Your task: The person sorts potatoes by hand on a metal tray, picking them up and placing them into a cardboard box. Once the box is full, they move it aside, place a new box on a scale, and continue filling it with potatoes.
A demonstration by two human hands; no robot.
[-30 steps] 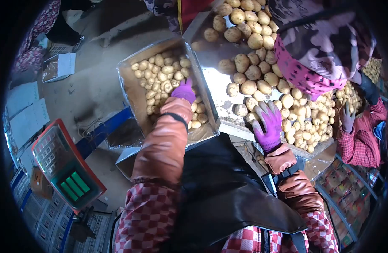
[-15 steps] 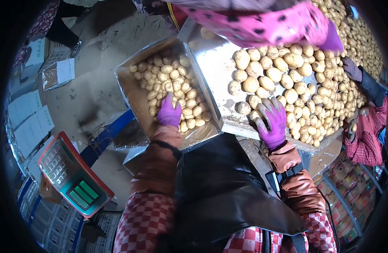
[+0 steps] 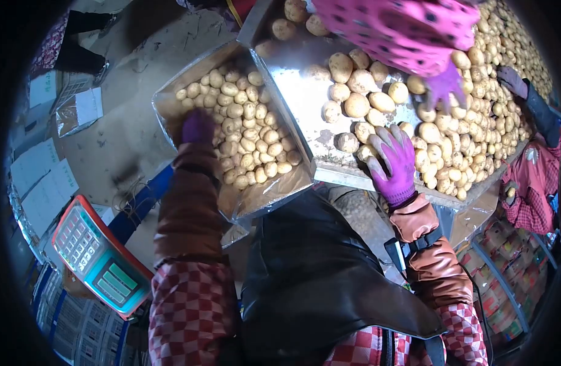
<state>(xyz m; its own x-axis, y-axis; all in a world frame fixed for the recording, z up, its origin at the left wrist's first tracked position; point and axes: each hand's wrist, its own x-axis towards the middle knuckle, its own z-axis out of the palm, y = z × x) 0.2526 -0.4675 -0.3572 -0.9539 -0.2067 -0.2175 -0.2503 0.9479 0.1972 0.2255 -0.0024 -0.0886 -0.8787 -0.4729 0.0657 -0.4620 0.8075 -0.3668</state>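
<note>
My left hand point(image 3: 198, 127), in a purple glove, is at the left inner side of a lined cardboard box point(image 3: 268, 198). Its fingers are dark and blurred, so their shape is unclear. Many small potatoes point(image 3: 247, 131) lie in the box beside it. My right hand point(image 3: 392, 163), also in a purple glove, rests at the near edge of the metal sorting table point(image 3: 305, 100), its fingers spread over the potatoes there. Larger potatoes point(image 3: 357, 105) lie just beyond its fingertips.
A co-worker's purple-gloved hand point(image 3: 445, 88) reaches over the table from the top. Another co-worker's dark-gloved hand point(image 3: 512, 82) touches the pile at the right. A scale point(image 3: 100, 256) stands at the lower left, near a blue bar point(image 3: 140, 201). Someone's legs point(image 3: 79, 58) show at the upper left.
My left hand has moved left, off the potatoes' middle to the box's left side. The pink-sleeved co-worker's hand has come down and left over the table. My right hand has barely moved.
</note>
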